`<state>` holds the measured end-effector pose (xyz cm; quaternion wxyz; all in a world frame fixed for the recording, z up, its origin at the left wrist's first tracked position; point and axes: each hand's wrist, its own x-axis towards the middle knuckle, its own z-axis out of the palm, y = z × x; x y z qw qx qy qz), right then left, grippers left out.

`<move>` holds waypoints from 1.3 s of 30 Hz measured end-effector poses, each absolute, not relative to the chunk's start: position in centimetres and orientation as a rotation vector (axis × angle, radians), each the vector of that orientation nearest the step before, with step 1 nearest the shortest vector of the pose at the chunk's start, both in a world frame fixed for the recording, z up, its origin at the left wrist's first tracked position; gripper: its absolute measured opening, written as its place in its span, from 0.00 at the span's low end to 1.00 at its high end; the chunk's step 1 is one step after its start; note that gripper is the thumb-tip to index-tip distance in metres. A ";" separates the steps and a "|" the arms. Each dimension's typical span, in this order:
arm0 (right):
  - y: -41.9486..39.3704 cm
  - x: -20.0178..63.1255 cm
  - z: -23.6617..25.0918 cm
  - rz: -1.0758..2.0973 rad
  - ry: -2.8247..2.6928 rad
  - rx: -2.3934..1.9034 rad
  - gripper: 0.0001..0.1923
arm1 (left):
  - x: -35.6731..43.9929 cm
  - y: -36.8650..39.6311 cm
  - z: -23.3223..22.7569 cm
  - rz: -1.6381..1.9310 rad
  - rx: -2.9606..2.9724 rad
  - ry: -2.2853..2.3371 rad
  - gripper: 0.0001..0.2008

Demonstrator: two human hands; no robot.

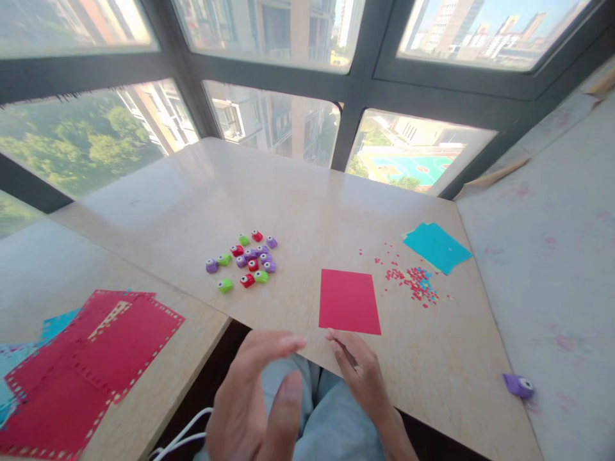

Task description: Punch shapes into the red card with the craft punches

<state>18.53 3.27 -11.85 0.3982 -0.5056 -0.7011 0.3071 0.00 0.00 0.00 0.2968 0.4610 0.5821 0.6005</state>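
Left hand (241,392) gaped; right hand (365,371), grip unclear, sat at six o'clock of red sheet (349,301); stray nudge risked skewing it.

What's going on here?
A person's right hand is at the near edge of a plain red square paper sheet; whether it touches is unclear. The left hand is raised and open, holding nothing visible. Small red, green and purple craft punches cluster left of the sheet, and tiny red and blue paper bits lie to its right. Red paper sheets with hole-punched borders lie far left.
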 end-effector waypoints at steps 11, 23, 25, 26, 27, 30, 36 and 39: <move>3.4 18.2 -11.9 0.723 -1.730 -1.316 0.10 | -3.4 9.6 -8.7 1.105 0.892 1.906 0.40; 3.9 17.4 -12.0 0.637 -1.757 -1.373 0.10 | -5.0 10.7 -9.8 1.056 0.884 1.666 0.23; 3.9 17.3 -11.9 0.627 -1.764 -1.378 0.09 | -5.1 10.6 -10.1 1.042 0.935 1.636 0.22; 4.0 17.3 -11.8 0.626 -1.768 -1.384 0.09 | -5.0 10.5 -10.2 1.031 0.973 1.631 0.22; 4.0 17.3 -11.8 0.625 -1.772 -1.389 0.09 | -4.9 10.6 -10.3 1.015 1.019 1.635 0.23; 4.0 17.3 -11.6 0.640 -1.786 -1.399 0.09 | -4.4 11.0 -10.5 0.916 1.200 1.670 0.26; 4.0 17.4 -11.6 0.695 -1.809 -1.388 0.09 | -3.5 11.9 -10.2 0.742 1.453 1.635 0.12; 4.1 17.5 -11.6 0.720 -1.816 -1.376 0.09 | -3.2 12.1 -9.9 0.671 1.528 1.677 0.07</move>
